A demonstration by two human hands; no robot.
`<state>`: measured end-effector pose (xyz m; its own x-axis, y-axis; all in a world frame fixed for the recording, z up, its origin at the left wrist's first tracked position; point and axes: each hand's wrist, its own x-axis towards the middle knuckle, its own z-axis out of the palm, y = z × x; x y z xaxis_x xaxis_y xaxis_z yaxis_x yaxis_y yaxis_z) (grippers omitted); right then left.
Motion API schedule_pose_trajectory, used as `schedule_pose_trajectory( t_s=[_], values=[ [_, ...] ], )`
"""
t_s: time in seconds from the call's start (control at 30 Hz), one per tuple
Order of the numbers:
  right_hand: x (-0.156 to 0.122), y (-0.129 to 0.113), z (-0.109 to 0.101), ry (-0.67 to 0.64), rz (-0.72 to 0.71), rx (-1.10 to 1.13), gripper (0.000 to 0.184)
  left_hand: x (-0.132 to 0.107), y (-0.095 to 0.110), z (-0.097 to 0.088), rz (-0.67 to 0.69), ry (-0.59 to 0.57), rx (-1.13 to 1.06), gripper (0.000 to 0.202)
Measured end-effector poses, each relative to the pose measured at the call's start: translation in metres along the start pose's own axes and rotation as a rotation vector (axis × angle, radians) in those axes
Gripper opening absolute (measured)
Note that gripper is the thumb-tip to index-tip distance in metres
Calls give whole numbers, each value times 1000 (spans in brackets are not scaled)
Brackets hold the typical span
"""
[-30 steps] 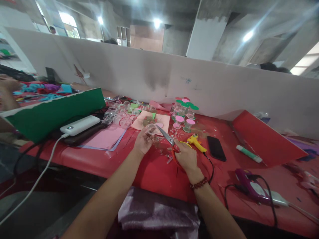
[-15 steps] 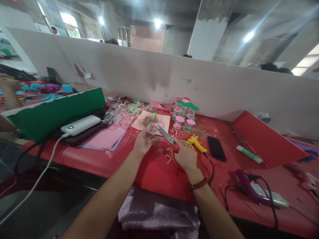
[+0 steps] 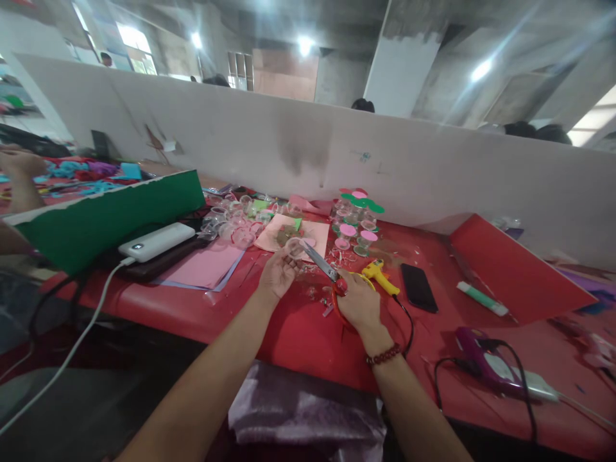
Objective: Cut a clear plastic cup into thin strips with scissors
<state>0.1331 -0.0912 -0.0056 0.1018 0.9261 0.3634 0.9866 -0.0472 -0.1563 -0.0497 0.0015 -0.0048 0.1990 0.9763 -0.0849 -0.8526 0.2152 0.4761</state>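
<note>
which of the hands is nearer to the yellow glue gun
Right. The right hand, holding the scissors, is close beside the yellow glue gun, on its left; the left hand, holding a clear plastic cup, is farther left.

On the surface (image 3: 303,343) to my right I see a black phone (image 3: 418,288), a green tube (image 3: 481,298) near a red board (image 3: 520,269), and a purple power strip (image 3: 495,367); to my left, a white power bank (image 3: 156,243).
</note>
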Motion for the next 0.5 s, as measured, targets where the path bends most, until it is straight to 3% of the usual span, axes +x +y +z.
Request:
schedule_pose_trajectory(
  t_s=[0.2, 0.5],
  values=[
    [-1, -2, -3, 22, -16, 18, 46, 0, -3, -1, 38, -76, 84, 49],
    [0, -2, -6, -14, 41, 1, 43, -2, -8, -1, -52, -106, 231, 44]
  ],
)
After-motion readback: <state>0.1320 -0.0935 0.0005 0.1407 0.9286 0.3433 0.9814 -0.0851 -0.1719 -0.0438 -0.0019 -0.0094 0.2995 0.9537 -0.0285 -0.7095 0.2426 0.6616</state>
